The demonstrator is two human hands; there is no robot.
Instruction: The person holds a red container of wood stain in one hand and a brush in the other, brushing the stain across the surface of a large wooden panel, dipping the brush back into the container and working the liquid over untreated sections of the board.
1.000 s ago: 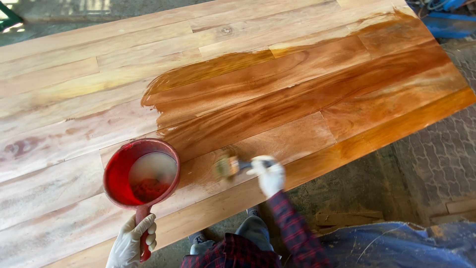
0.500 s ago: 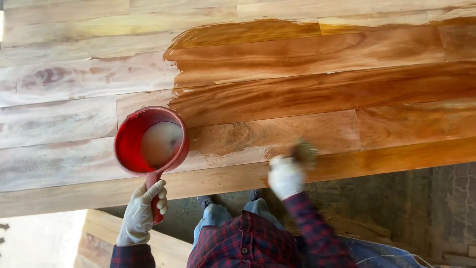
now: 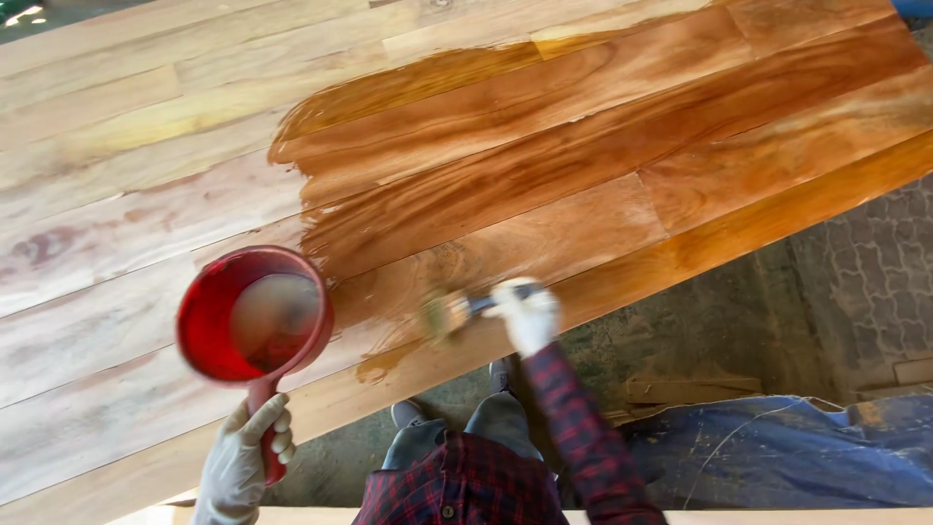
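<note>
View from above of a large wooden surface (image 3: 146, 165) built of long planks that run from near left to far right. The right and middle part of the surface carries a wet, glossy amber coating (image 3: 603, 165); the left part is pale, bare wood. The edge of the coating is ragged and ends just beyond the red scoop.

The left hand (image 3: 238, 467), in a whitish glove, has its fingers (image 3: 277, 433) wrapped around the handle of a red scoop (image 3: 255, 316), a round, deep plastic ladle. The bowl of the scoop hangs over the near left part of the surface and holds a cloudy brownish liquid; whether it touches the wood cannot be told.

The right hand (image 3: 525, 313), also gloved, has its fingers closed on the dark handle of a paintbrush (image 3: 449, 313). The bristles point left and lie on the wood near the near edge of the surface, at the border between coated and bare wood, just right of the scoop. The brush is blurred.

A red and dark plaid sleeve (image 3: 583, 428) runs from the right hand toward the bottom edge of the view. Below the surface, grey shoes (image 3: 408, 416) stand on a concrete floor (image 3: 729, 331). A blue tarpaulin (image 3: 777, 457) lies on the floor at the near right, and patterned paving (image 3: 875, 292) shows at the right.
</note>
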